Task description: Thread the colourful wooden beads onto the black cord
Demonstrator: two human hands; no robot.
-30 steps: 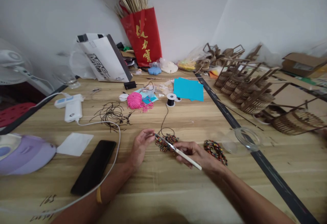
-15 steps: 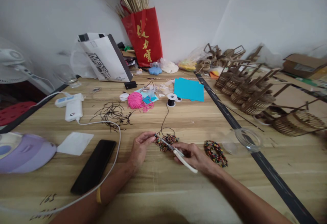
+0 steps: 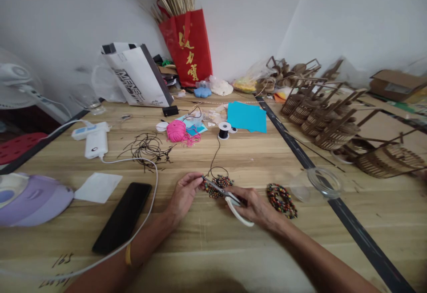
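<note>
Near the middle of the worktop (image 3: 200, 257), white-handled scissors (image 3: 230, 204) are in the right hand (image 3: 251, 204), which is curled around their handles. Their long axis runs on a diagonal: the tips point left and away from the person, toward the left hand (image 3: 184, 193), while a white handle loop slants back toward the near right. The left thumb and fingertips are pinched together right at the tips; what they pinch is too small to tell.

Beneath the blades lies a heap of small coloured beads (image 3: 224, 179), partly covered by them. Just beyond it, a black cord (image 3: 218, 148) loops and leads away to an upright spool (image 3: 223, 130). To the right of the right hand rests a coil of strung beads (image 3: 282, 200), with a clear round container (image 3: 323, 181) near it.

On the left, a white cable (image 3: 155, 181) curves between a black phone (image 3: 122, 218) and the left forearm. Farther back are a tangle of dark cords (image 3: 147, 148), a pink yarn ball (image 3: 176, 131) and blue sheets (image 3: 247, 117). Wooden baskets (image 3: 336, 130) line the right.
</note>
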